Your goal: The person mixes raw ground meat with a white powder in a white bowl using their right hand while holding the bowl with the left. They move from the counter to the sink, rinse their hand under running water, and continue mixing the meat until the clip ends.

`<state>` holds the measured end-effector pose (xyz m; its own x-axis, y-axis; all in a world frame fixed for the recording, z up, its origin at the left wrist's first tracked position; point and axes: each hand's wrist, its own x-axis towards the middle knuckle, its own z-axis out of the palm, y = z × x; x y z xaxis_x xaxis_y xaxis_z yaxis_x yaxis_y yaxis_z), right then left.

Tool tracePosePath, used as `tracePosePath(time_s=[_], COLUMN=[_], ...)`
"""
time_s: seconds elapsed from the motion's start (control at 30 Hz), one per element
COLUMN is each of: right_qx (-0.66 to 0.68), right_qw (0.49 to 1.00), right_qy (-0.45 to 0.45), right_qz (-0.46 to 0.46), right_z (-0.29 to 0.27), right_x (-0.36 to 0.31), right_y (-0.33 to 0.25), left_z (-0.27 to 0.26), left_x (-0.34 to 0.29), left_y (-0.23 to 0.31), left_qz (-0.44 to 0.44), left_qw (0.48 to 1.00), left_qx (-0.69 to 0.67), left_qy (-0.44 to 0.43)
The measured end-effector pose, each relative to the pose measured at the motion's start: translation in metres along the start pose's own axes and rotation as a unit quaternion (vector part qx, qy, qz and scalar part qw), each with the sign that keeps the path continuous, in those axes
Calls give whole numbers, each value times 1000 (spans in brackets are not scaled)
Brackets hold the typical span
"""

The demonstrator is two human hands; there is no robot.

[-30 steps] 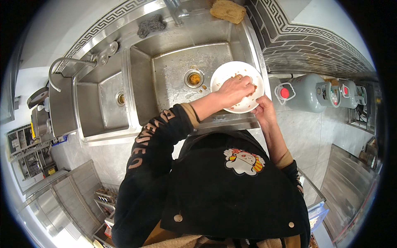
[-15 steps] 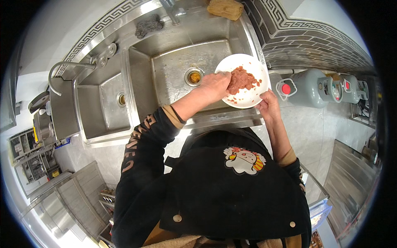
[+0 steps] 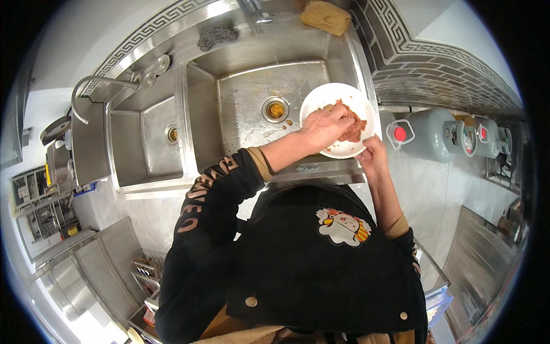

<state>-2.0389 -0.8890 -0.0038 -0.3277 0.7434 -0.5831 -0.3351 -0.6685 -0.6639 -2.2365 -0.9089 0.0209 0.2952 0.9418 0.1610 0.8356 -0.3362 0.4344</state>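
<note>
A white bowl point(image 3: 322, 96) is held over the right end of the large sink basin, near its front edge. Reddish minced meat point(image 3: 356, 128) lies in it, with small bits scattered on the bowl's inside. My left hand point(image 3: 325, 127) reaches into the bowl from the left, its fingers curled into the meat and hiding part of it. At the near right rim, my right hand point(image 3: 373, 153) grips the bowl between thumb and fingers; some of those fingers are hidden beneath it.
The large steel basin point(image 3: 243, 86) has a drain point(image 3: 276, 109) with yellowish scraps. A smaller basin point(image 3: 134, 149) and a curved faucet point(image 3: 94, 80) are on the left. Behind lie a dark scouring pad point(image 3: 217, 35) and a tan sponge point(image 3: 325, 18). Grey gas cylinders point(image 3: 429, 135) stand right.
My left hand has shifted from the meat's left side to on top of it, its fingers now curled in. My right hand keeps its hold on the rim. The whole view has shifted slightly.
</note>
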Motion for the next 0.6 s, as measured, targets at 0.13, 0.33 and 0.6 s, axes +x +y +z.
tracePosePath(time_s=[0.13, 0.33, 0.6], right_qx=[-10, 30, 43], right_qw=[1000, 999, 996], right_qy=[12, -5, 71], right_qz=[21, -13, -28], right_z=[-3, -17, -15], right_x=[2, -1, -12], right_y=[3, -1, 1], left_z=[-18, -40, -95], left_x=[2, 3, 20], left_y=[-10, -79, -219], left_qz=[-33, -179, -381], left_qw=[989, 913, 870], left_qx=[-140, -359, -299], left_qy=[-35, 79, 91])
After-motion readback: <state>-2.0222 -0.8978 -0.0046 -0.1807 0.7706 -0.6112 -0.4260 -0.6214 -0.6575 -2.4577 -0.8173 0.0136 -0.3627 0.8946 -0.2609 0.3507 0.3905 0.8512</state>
